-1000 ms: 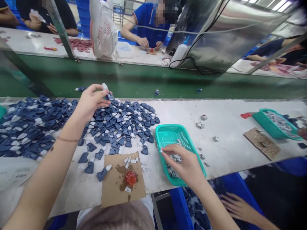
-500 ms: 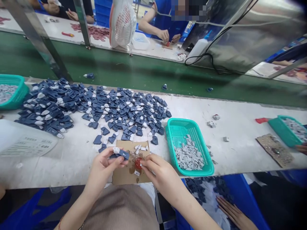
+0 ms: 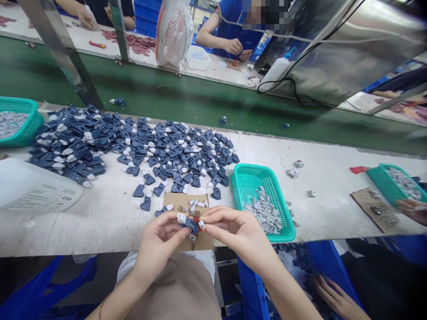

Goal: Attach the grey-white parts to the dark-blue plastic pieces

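Note:
In my left hand (image 3: pixel 163 235), closed in a pinch, is a dark blue plastic part (image 3: pixel 191 225) with a white lump at one end. My right hand (image 3: pixel 233 226) pinches a small light grey plastic piece (image 3: pixel 201 224) right by the blue part's right end; whether they touch I cannot tell. Both hands are over a piece of brown cardboard (image 3: pixel 205 244). Behind my fingers a red round thing is mostly hidden. Small grey pieces (image 3: pixel 197 203) lie on the cardboard's far part.
A heap of blue parts (image 3: pixel 180 151) spreads along the far left. A green basket (image 3: pixel 237 213) of grey pieces stands to the right. At the left lies a white translucent bottle (image 3: pixel 36 186). A co-worker's hand (image 3: pixel 412 209) is by another basket at far right.
My right hand has lifted the grey piece from the red round thing to the blue part. My left hand has moved right with the blue part.

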`<state>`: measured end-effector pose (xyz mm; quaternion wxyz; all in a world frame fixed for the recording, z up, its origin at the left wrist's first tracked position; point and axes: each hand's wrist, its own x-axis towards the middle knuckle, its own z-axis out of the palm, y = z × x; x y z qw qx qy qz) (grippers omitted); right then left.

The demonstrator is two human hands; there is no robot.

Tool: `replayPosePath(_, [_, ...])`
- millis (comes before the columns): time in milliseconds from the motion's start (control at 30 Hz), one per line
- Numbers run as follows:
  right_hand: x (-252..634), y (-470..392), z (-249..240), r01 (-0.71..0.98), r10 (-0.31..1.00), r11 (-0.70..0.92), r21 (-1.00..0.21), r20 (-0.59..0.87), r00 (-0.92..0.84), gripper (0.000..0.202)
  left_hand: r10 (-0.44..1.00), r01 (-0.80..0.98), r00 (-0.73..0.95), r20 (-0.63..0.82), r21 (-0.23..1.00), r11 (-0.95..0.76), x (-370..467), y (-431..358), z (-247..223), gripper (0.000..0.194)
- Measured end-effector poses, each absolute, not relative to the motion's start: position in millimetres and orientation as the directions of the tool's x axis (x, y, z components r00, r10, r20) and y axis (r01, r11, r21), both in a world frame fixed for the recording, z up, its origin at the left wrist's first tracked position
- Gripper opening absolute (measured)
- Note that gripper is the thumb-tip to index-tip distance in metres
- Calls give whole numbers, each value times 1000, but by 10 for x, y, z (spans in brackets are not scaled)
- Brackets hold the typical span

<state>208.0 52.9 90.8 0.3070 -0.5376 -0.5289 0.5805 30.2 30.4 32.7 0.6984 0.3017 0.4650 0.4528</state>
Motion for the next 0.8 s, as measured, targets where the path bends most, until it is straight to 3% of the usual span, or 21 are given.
replayPosePath(467, [1964, 505, 981, 438, 952, -34, -898, -162, -258, 8, 934, -336, 114, -339, 871, 358, 322, 240, 376, 17])
replayPosePath(600, [1985, 501, 955, 295, 933, -170, -940, -250, -260, 11, 941, -345, 105, -322, 876, 338, 322, 239, 361, 17])
replayPosePath(800, [1864, 424, 808, 48, 892, -363, -930, -362, -270, 43, 966, -285, 100, -239, 923, 258, 349, 264, 427, 12])
